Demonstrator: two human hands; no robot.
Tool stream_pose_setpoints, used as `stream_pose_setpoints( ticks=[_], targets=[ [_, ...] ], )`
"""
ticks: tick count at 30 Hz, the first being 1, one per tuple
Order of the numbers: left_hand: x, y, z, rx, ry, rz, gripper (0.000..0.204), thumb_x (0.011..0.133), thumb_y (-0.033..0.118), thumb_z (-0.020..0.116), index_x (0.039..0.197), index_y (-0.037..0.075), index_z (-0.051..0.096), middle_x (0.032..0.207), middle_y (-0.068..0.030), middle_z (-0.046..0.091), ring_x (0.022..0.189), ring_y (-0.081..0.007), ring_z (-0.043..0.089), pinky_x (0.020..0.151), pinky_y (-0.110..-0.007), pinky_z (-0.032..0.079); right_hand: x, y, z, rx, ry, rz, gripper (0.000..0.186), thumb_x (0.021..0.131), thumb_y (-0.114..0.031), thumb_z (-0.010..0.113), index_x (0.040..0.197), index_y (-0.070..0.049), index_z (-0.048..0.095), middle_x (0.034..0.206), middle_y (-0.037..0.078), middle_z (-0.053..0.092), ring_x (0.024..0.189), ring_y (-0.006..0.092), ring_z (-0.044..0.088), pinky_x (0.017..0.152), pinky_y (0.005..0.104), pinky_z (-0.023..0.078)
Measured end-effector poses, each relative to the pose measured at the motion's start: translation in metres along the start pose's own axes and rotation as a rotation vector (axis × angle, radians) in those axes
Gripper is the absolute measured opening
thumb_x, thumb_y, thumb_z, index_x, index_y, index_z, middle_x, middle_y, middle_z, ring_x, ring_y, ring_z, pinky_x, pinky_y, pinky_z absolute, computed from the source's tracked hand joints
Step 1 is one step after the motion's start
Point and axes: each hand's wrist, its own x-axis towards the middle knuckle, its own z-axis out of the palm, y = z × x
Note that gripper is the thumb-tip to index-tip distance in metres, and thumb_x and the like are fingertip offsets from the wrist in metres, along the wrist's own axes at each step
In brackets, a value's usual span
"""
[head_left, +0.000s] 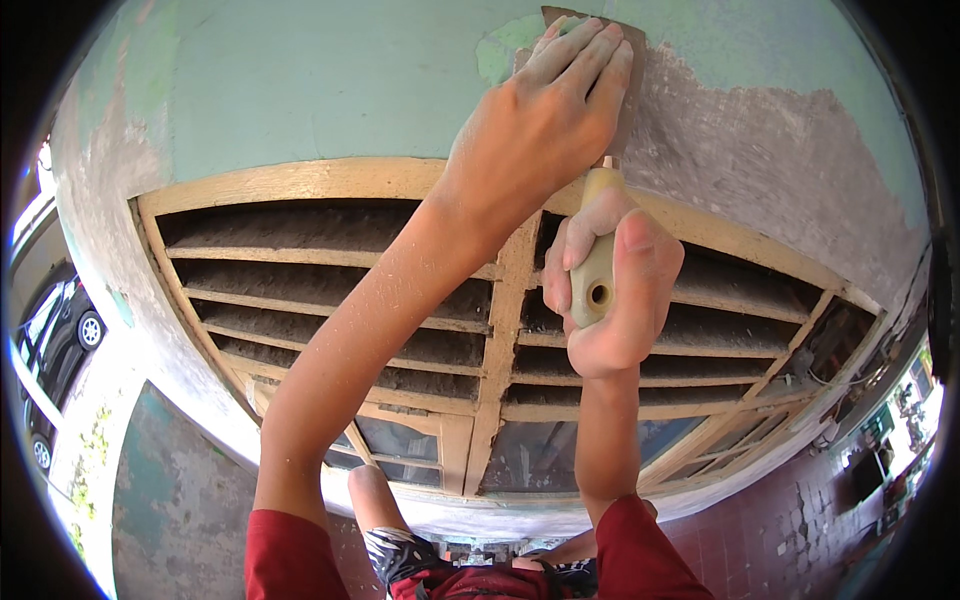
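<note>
My left hand [540, 120] lies with its fingers stretched over the broad metal blade [634, 100] of a scraper, pressing it against the pale green wall [300, 90]; its thumb is hidden. Just below it, my right hand [630, 280] is closed around the scraper's pale yellow handle [600, 260], which has a hole in it. The blade is by a patch of scraped grey plaster [730, 150]. Both hands are above a cream wooden louvred vent [505, 300] with dark, dusty gaps between its slats.
Glazed window panes [545, 455] sit below the vent. A black car [55, 360] stands outside at the far left, beside a weathered green-grey panel [185, 500]. A red tiled floor [775, 520] lies at lower right. My bare leg [375, 490] shows below.
</note>
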Motion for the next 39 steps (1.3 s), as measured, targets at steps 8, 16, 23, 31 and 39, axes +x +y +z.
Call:
stream_pose_setpoints(
  ticks=[8,16,23,31,39],
  targets=[
    [-0.007,0.011,-0.017,-0.073,-0.123,-0.068,0.041,0.083,0.006,0.065,0.123,-0.004,0.064,0.129,-0.0129,0.067,0.123,-0.0263,0.064,0.108,-0.037,0.052,-0.014,-0.009,-0.001,-0.046,0.017,0.07,0.049,0.105,-0.04,0.044,0.073,-0.003,0.048,0.057,0.003,0.044,0.043,0.009,0.042,0.04,0.0235,0.031],
    [-0.016,0.018,-0.039,-0.066,-0.222,-0.066,0.04,0.082,0.008,0.065,0.119,-0.007,0.066,0.126,-0.0171,0.068,0.122,-0.0277,0.065,0.109,-0.038,0.051,-0.037,-0.009,-0.008,-0.072,-0.062,0.089,0.05,0.102,-0.044,0.048,0.073,-0.004,0.049,0.056,0.004,0.048,0.043,0.0087,0.044,0.042,0.0221,0.03],
    [-0.018,0.018,-0.032,-0.017,-0.224,-0.098,0.039,0.082,0.007,0.066,0.117,-0.01,0.065,0.124,-0.0205,0.068,0.12,-0.0306,0.065,0.106,-0.038,0.052,-0.036,-0.01,-0.003,-0.101,-0.056,0.134,0.049,0.101,-0.044,0.049,0.072,-0.004,0.049,0.055,0.004,0.048,0.044,0.0086,0.044,0.043,0.022,0.03],
    [-0.012,0.013,-0.024,-0.008,-0.167,-0.058,0.038,0.082,0.008,0.065,0.115,-0.011,0.065,0.122,-0.0216,0.068,0.114,-0.0304,0.067,0.105,-0.037,0.052,-0.032,-0.013,-0.003,-0.139,-0.03,0.135,0.049,0.101,-0.043,0.051,0.07,-0.005,0.048,0.057,0.003,0.046,0.044,0.0085,0.042,0.041,0.0223,0.029],
    [-0.01,0.006,-0.025,-0.14,-0.183,-0.126,0.036,0.081,0.009,0.066,0.112,-0.01,0.066,0.117,-0.02,0.07,0.11,-0.0292,0.068,0.103,-0.037,0.054,-0.024,-0.008,0.013,-0.087,0.03,0.11,0.05,0.1,-0.045,0.051,0.071,-0.004,0.047,0.056,0.003,0.042,0.043,0.0107,0.042,0.041,0.0232,0.027]
  ],
)
